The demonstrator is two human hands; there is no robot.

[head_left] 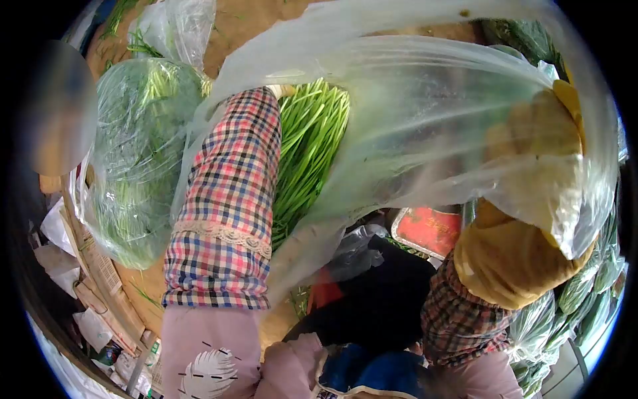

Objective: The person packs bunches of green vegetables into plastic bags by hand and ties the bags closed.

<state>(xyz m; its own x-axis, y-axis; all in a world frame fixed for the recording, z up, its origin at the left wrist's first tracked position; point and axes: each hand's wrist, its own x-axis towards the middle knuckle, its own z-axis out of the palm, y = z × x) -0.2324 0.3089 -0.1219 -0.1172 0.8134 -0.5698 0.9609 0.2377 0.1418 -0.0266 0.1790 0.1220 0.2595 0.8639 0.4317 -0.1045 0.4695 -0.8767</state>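
Brown surface (pixel 232 40) bears greens (pixel 316 130) and a filled bag (pixel 136 186)

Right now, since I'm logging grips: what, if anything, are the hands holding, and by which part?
The right hand holds the clear plastic bag by its outstretched side. The left hand is mostly hidden near the green stalks; its hold cannot be told.

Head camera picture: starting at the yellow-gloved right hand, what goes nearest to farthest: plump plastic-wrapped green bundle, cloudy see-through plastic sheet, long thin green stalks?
1. Plastic sheet: touching the right hand.
2. Green stalks: in the middle.
3. Green bundle: over on the left.
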